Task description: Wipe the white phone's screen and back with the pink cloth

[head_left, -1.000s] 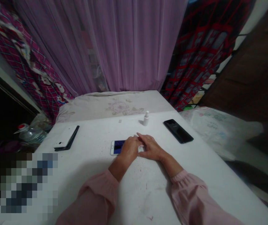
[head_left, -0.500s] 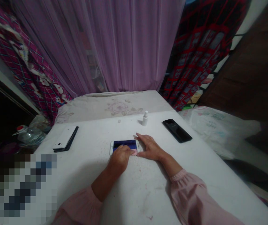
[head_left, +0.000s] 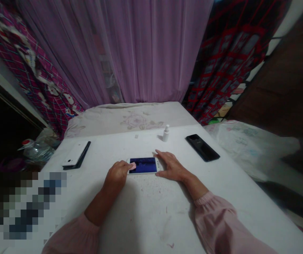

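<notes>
A white smartphone (head_left: 146, 167) lies flat and sideways on the white-covered surface, its screen up and showing blue. My left hand (head_left: 116, 176) is closed on a small pink cloth (head_left: 132, 165), which touches the screen near the phone's left end. At the opposite end, my right hand (head_left: 174, 168) holds the phone by its edges, thumb on the near side and fingers on the far side. Beyond the phone, a small white spray bottle (head_left: 166, 134) stands upright.
A black phone (head_left: 202, 147) lies to the right. On the left, a white phone (head_left: 75, 154) rests over a darker one. A tiny pale piece (head_left: 136, 136) sits behind. Purple curtains (head_left: 151, 53) hang at the back; a clear plastic bottle (head_left: 39, 151) stands off the left edge.
My left hand has slid the pink cloth leftward across the screen, from the right end to the left end. My right hand stays at the phone's right end.
</notes>
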{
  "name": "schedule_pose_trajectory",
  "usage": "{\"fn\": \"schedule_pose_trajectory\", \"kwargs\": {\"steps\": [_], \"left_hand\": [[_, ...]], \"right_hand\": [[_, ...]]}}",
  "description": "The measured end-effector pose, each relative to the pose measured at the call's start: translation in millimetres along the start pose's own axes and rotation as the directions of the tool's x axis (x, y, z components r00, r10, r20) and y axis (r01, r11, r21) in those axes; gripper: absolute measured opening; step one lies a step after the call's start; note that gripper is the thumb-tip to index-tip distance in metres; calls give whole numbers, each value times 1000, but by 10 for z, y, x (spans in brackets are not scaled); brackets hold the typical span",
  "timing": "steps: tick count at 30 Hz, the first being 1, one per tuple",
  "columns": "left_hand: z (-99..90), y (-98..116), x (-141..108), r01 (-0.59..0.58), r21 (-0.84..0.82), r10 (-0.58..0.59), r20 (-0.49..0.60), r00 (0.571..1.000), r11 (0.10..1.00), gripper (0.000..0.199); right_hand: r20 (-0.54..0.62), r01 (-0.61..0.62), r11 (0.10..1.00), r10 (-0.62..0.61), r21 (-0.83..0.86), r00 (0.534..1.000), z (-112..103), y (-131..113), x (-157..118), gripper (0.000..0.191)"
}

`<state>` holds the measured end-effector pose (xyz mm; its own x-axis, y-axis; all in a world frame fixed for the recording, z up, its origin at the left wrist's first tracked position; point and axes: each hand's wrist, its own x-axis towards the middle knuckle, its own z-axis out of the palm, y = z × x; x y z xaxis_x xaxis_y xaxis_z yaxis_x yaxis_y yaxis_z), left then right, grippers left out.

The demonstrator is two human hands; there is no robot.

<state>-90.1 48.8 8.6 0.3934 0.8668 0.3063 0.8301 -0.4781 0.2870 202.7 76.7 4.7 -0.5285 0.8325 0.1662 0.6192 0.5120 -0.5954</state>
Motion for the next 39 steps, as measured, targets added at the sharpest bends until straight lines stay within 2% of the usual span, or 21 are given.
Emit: {"fn": "schedule_pose_trajectory", "kwargs": {"steps": [7, 12, 17, 25, 31, 36, 39], "left_hand": [[-76, 86, 280, 149, 124, -157, 64, 986, 981, 28], [-49, 293, 468, 155, 218, -183, 112, 977, 964, 29], [90, 526, 513, 96, 184, -121, 132, 984, 978, 29], [282, 781, 621, -18, -9, 19, 106, 994, 1000, 24], [348, 799, 653, -201, -113, 215, 130, 968, 973, 24], [354, 727, 515, -255, -152, 274, 123, 954, 955, 25], [332, 638, 412, -283, -188, 300, 70, 951, 941, 26]], "right_hand": [[5, -5, 1000, 5, 3, 1000, 0, -3, 8, 103], [-1, -11, 1000, 11, 4, 1000, 2, -7, 13, 103], [0, -2, 1000, 2, 5, 1000, 1, -4, 11, 104], [-40, 10, 1000, -10, -4, 999, 40, 54, 2, 105], [-57, 38, 999, -38, 7, 998, 56, 77, 1, 103], [-60, 44, 999, -44, -3, 997, 64, 74, -1, 103], [-50, 44, 999, -45, -11, 998, 60, 69, -2, 103]]}}
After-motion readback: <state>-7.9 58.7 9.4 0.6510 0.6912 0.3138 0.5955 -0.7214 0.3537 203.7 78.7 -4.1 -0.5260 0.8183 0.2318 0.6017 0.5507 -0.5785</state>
